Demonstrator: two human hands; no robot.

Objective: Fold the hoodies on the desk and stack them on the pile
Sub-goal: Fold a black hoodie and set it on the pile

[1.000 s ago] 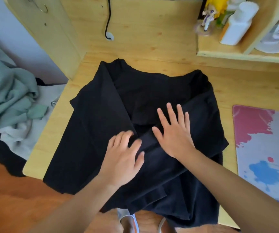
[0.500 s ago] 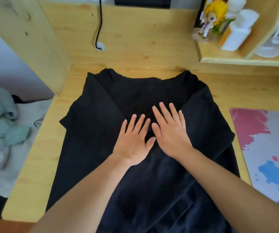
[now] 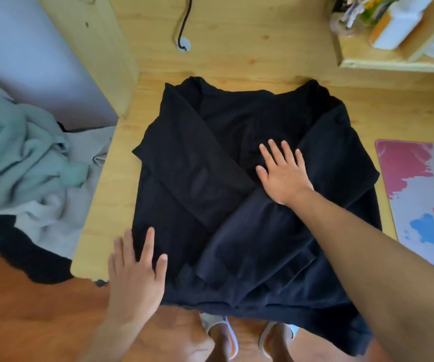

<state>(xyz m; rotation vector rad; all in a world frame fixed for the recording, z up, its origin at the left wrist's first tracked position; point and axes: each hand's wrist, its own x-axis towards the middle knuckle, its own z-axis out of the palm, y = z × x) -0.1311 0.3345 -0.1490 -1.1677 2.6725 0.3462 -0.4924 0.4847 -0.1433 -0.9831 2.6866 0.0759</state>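
Note:
A black hoodie (image 3: pixel 210 142) lies spread on the wooden desk (image 3: pixel 236 61), both sleeves folded across its middle so they cross. Its hem hangs over the desk's front edge. My right hand (image 3: pixel 282 173) lies flat with fingers spread on the hoodie's centre, where the sleeves cross. My left hand (image 3: pixel 136 273) is flat and open at the hoodie's lower left corner, at the desk's front edge, its fingertips on the black cloth.
A heap of teal, grey and black clothes (image 3: pixel 22 165) lies left of the desk. A colourful mat (image 3: pixel 419 194) covers the desk's right side. A shelf (image 3: pixel 393 61) with bottles and a figurine stands at the back right. A black cable (image 3: pixel 184 27) hangs at the back. My feet (image 3: pixel 249 338) show below.
My left hand slid from the hoodie's centre down to its lower left corner. My right hand stayed flat near the centre. The view shifted slightly.

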